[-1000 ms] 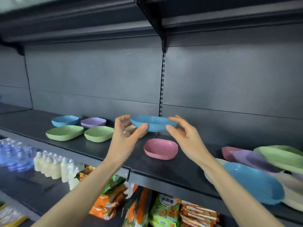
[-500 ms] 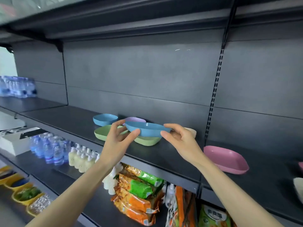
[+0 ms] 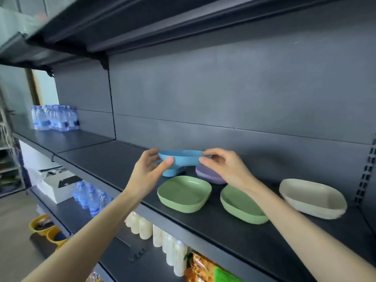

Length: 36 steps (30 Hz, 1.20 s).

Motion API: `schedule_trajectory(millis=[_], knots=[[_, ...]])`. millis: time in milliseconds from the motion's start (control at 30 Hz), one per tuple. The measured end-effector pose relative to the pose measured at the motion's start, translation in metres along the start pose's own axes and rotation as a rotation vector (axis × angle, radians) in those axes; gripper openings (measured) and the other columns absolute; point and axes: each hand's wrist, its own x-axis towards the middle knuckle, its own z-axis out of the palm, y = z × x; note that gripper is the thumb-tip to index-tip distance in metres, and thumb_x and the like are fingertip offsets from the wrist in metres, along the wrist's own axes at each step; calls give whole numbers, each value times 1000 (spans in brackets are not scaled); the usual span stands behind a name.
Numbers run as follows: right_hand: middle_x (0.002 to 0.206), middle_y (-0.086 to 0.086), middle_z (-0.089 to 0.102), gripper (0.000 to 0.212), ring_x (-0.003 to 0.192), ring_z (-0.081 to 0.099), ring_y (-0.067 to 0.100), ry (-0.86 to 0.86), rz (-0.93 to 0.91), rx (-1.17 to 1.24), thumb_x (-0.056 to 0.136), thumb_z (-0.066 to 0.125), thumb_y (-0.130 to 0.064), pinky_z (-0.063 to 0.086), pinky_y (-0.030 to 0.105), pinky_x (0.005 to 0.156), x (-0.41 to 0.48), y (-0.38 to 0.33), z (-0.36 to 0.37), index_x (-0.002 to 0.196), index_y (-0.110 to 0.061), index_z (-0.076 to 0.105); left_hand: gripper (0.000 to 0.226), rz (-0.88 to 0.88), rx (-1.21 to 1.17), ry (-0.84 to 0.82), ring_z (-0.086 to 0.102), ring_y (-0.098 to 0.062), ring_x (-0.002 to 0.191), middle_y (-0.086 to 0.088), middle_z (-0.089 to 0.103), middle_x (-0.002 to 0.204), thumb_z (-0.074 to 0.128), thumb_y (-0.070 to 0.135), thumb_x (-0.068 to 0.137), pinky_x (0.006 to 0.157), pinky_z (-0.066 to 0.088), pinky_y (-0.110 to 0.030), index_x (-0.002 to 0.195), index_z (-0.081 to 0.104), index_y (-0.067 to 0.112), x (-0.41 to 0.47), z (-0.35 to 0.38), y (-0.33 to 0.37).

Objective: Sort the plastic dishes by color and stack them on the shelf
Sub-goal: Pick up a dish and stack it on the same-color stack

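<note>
Shelf (image 3: 234, 235): dark, flat, carrying all sorted dishes at its right half.

Cream dish (image 3: 313, 198): largest item, far right, standing alone.

2 green dishes, left (image 3: 184, 193) and right (image 3: 242, 204): side by side at the near edge, not yet stacked.

Held blue dish (image 3: 181, 158): in the air, level, directly above the resting blue dish (image 3: 173, 172) at the far side of the shelf, with the purple dish (image 3: 209, 176) just to its right.

Judgement on handling: thin moulded plastic, so light and stiff, with a smooth surface that may slip. The raised rim is the sensible hold (opposite ends, as now), and it should nest without force.

Left hand (image 3: 145, 171): thumb and fingers pinching the left rim. Right hand (image 3: 227, 167): pinching the right rim likewise. Both are clamped on the held blue dish.

Change against 0.5 s ago: the held blue dish then hung in front of the green pair; it now stands further back, over its blue match. The pink dish has left the view
</note>
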Motion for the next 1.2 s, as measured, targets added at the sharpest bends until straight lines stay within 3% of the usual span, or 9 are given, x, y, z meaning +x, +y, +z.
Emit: schedule_trajectory(millis=[100,200,300,433,533,867,933,1067,1200], knots=[[103,24,66,26,100,61,36,2,18,-58,77,71,-44,45,48,98,37,16,17,94,-25,67,87,-12,62,-11,63,-13,105,-1,62,119,78,54,66,87,52,-28,136,47,14,38,-16,-23],[100,18,70,25,96,64,29,11,30,-89,82,72,-31,47,40,95,67,30,32,100,-15,69,68,-17,93,-16,63,-15,104,7,63,110,75,42,77,82,47,-21,133,51,13,73,-27,-46],[98,4,72,26,86,65,13,-4,44,-164,84,70,-29,47,22,83,90,41,46,101,-10,70,53,-21,66,-65,62,-9,106,9,64,110,69,31,84,83,45,-18,132,52,14,104,-36,-68],[85,-6,70,19,79,62,14,7,58,-295,86,68,-31,45,25,80,114,54,68,90,-13,71,31,-38,42,-221,62,12,92,23,65,98,68,25,85,73,47,-8,111,55,34,144,-49,-95],[85,-8,69,15,82,61,12,29,111,-388,87,66,-31,45,25,83,125,57,84,89,-17,72,32,-41,27,-365,61,16,91,32,68,88,71,17,83,74,47,-6,100,54,38,175,-58,-116],[86,-1,71,20,83,61,22,90,283,-580,89,63,-34,47,35,82,130,55,137,90,-16,72,44,-7,-16,-707,57,7,111,22,63,117,72,22,80,93,44,-14,119,54,29,235,-82,-170],[87,0,71,20,84,61,22,77,298,-615,90,63,-32,48,37,83,129,53,141,91,-15,72,43,4,-21,-766,56,11,109,24,62,117,71,21,82,91,44,-9,118,52,32,239,-84,-175],[90,-2,71,19,88,60,21,60,322,-681,91,62,-26,46,33,86,129,46,146,95,-11,73,40,29,-51,-810,55,13,108,22,61,117,70,16,84,84,43,-3,115,53,35,241,-84,-183],[88,-8,69,18,87,61,13,52,333,-703,90,64,-24,45,27,87,133,45,153,96,-10,74,42,32,-120,-814,57,4,113,16,63,120,68,11,85,93,45,-10,122,54,25,242,-87,-190]])
